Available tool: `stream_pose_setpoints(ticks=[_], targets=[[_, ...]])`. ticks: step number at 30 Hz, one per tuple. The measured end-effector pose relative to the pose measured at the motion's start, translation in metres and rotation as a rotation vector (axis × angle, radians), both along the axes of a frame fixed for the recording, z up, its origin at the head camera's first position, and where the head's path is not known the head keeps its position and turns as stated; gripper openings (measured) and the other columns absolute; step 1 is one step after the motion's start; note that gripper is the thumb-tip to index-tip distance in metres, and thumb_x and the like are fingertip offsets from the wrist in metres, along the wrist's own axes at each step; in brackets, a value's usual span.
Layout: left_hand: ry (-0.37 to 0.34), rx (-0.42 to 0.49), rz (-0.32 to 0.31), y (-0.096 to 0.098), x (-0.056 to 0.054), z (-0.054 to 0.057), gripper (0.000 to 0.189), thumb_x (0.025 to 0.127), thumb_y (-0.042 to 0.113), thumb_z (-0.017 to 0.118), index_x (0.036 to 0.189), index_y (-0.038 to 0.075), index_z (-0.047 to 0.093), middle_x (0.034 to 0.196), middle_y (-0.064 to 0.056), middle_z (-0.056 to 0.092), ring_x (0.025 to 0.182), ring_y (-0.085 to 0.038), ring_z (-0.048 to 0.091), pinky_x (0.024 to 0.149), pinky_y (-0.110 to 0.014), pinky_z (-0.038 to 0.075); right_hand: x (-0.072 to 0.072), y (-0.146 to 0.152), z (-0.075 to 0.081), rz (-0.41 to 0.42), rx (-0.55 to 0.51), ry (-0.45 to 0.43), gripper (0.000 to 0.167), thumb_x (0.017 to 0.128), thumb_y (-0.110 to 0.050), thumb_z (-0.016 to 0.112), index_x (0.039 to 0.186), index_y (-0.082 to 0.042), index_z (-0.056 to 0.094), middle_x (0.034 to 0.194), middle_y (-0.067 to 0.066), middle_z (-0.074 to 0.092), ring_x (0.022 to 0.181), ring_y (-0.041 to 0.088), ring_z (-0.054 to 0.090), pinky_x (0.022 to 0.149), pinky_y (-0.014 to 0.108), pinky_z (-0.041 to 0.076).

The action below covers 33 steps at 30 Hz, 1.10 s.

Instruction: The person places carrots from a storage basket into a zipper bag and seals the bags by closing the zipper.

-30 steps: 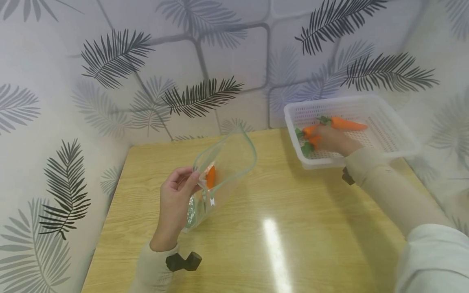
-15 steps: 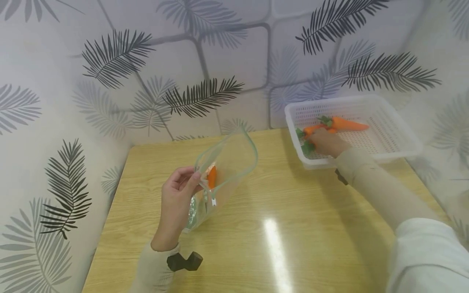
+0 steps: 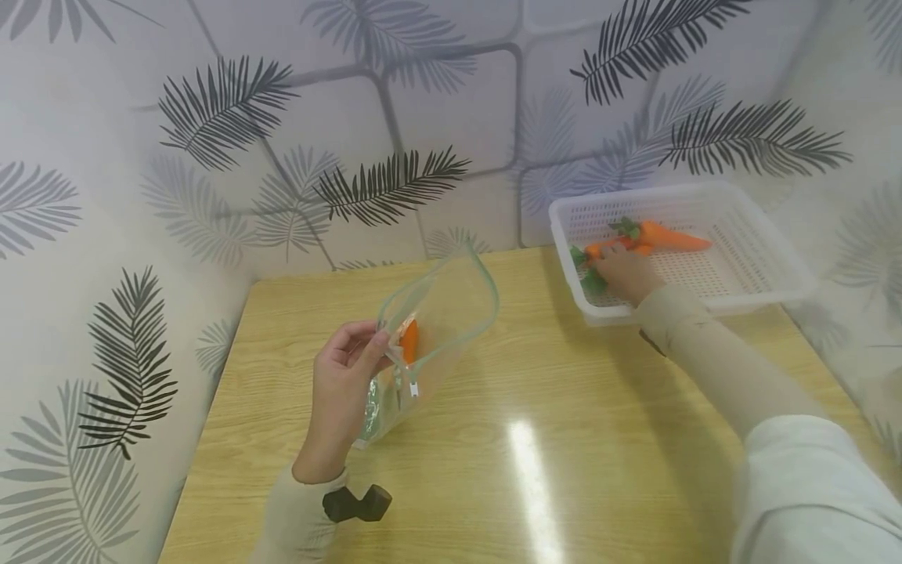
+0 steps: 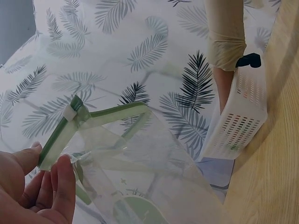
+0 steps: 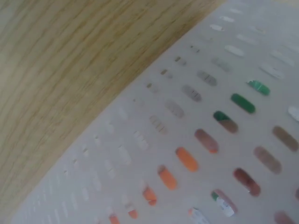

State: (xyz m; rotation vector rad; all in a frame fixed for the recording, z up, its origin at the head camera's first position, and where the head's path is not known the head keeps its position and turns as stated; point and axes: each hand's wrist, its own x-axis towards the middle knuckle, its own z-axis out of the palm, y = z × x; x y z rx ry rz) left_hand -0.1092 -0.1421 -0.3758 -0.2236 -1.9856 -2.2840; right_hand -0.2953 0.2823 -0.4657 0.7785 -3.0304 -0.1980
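Note:
My left hand [image 3: 345,384] pinches the rim of a clear zipper bag [image 3: 451,313] between thumb and fingers. The bag's mouth gapes, with a green seal and a white slider [image 4: 69,113] at the corner. An orange carrot [image 3: 409,341] shows inside it. My right hand [image 3: 630,276] reaches into a white perforated basket [image 3: 768,301], its fingers curled over a carrot whose green top [image 3: 593,282] sticks out at the left. Most of that carrot is hidden by the hand. Beside it lie another carrot [image 3: 599,249] and a longer carrot [image 3: 675,236].
The basket stands at the back right of a wooden table [image 3: 451,486], near the patterned wall covering [image 3: 451,102]. The basket's side wall [image 5: 154,107] fills much of the right wrist view, orange and green showing through its slots. Dark devices [image 3: 357,503] sit at the wrists.
Inside the basket, my right hand has shifted slightly left and settled over the near carrot; its forearm has swung left. My left hand keeps the bag in nearly the same place.

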Motion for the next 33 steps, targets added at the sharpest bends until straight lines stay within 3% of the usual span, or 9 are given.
stream_pose_setpoints(ticks=[8, 17, 21, 28, 33], targets=[[-0.009, 0.004, 0.002, 0.001, 0.001, 0.001, 0.03, 0.09, 0.011, 0.061, 0.112, -0.007, 0.052, 0.103, -0.011, 0.057, 0.092, -0.021, 0.062, 0.083, -0.035, 0.054, -0.006, 0.003, -0.009, -0.025, 0.062, 0.042, 0.023, 0.079, 0.007, 0.064, 0.1, -0.001, 0.064, 0.087, 0.014, 0.048, 0.083, 0.03, 0.045, 0.051, 0.034, 0.051], [-0.014, 0.017, 0.011, 0.002, 0.001, 0.002, 0.029, 0.09, 0.01, 0.062, 0.111, -0.007, 0.052, 0.102, -0.012, 0.058, 0.09, -0.02, 0.062, 0.083, -0.036, 0.054, -0.004, 0.002, -0.009, -0.048, 0.095, 0.075, 0.015, 0.08, 0.007, 0.063, 0.093, 0.002, 0.064, 0.088, 0.016, 0.05, 0.083, 0.03, 0.048, 0.047, 0.033, 0.051], [-0.016, 0.016, 0.005, 0.002, 0.001, 0.001, 0.029, 0.09, 0.01, 0.061, 0.111, -0.007, 0.052, 0.103, -0.011, 0.058, 0.091, -0.02, 0.062, 0.084, -0.036, 0.053, -0.003, 0.001, -0.007, -0.083, 0.045, 0.088, 0.014, 0.081, 0.008, 0.06, 0.095, 0.006, 0.063, 0.092, 0.022, 0.052, 0.085, 0.033, 0.052, 0.046, 0.036, 0.053], [-0.01, 0.012, 0.01, 0.001, 0.001, 0.001, 0.03, 0.09, 0.01, 0.061, 0.111, -0.008, 0.052, 0.102, -0.011, 0.059, 0.091, -0.02, 0.062, 0.083, -0.036, 0.054, -0.004, 0.004, 0.001, -0.13, -0.076, 0.056, 0.018, 0.084, 0.006, 0.056, 0.102, 0.01, 0.059, 0.099, 0.026, 0.053, 0.091, 0.039, 0.052, 0.062, 0.046, 0.055], [-0.014, 0.01, 0.02, 0.001, 0.001, 0.001, 0.029, 0.09, 0.01, 0.061, 0.111, -0.008, 0.052, 0.101, -0.011, 0.06, 0.09, -0.02, 0.063, 0.083, -0.036, 0.054, 0.0, 0.004, 0.015, -0.098, -0.187, 0.113, 0.015, 0.077, 0.005, 0.062, 0.09, 0.009, 0.056, 0.091, 0.022, 0.053, 0.083, 0.035, 0.051, 0.067, 0.045, 0.051]])
